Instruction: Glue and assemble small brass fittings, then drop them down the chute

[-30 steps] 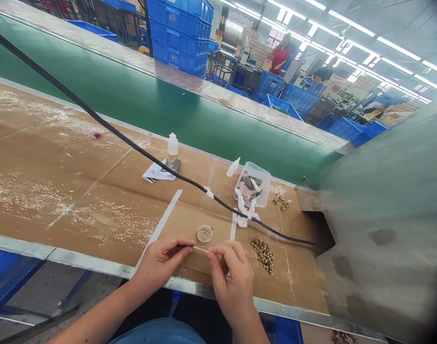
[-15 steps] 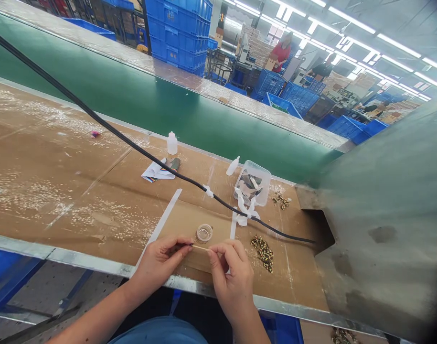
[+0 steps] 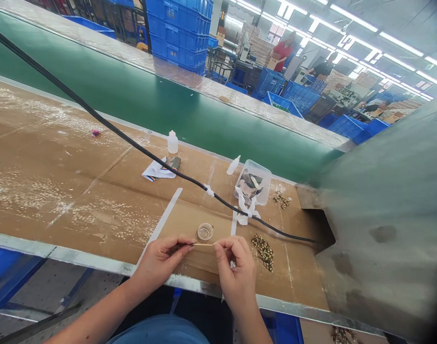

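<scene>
One thin stick (image 3: pixel 203 244) bridges left fingers (image 3: pixel 182 241) and, seemingly, right fingers (image 3: pixel 222 247).

Just nearer than the small clear round plastic dish (image 3: pixel 204 231), the left hand (image 3: pixel 160 262) and right hand (image 3: pixel 237 273) pinch a thin pale wooden stick (image 3: pixel 203 244) by its ends, level above the brown cardboard.
</scene>
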`<act>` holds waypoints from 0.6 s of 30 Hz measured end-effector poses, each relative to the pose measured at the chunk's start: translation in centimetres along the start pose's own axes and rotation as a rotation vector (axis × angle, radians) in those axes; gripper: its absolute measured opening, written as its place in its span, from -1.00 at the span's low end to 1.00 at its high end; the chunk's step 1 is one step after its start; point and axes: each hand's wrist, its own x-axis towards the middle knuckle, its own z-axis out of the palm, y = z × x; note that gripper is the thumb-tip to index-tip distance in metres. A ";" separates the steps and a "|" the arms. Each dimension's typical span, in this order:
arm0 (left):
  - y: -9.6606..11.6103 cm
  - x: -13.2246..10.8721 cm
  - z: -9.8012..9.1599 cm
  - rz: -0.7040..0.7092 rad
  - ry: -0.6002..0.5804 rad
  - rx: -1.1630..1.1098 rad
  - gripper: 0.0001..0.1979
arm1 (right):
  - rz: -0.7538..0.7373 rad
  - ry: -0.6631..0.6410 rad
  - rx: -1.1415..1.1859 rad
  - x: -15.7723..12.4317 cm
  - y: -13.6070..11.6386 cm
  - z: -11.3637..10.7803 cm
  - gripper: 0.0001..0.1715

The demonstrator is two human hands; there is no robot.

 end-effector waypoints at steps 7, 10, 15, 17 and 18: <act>0.6 0.3 0.1 0.007 -0.011 0.019 -0.85 | -0.016 0.055 -0.039 0.4 0.3 -0.7 -0.81; 0.9 0.3 0.1 0.010 -0.013 0.025 -0.84 | -0.022 0.084 -0.072 0.6 0.7 -0.9 -0.82; 0.0 0.3 -0.1 0.028 -0.020 0.073 -0.81 | -0.028 0.102 -0.150 1.1 1.2 -0.6 -0.84; -0.5 0.3 -0.2 0.029 -0.013 0.095 -0.78 | -0.031 0.079 -0.167 1.2 1.1 -0.1 -0.86; -0.8 0.4 -0.2 0.026 -0.002 0.105 -0.76 | -0.037 0.062 -0.171 1.3 1.1 0.3 -0.86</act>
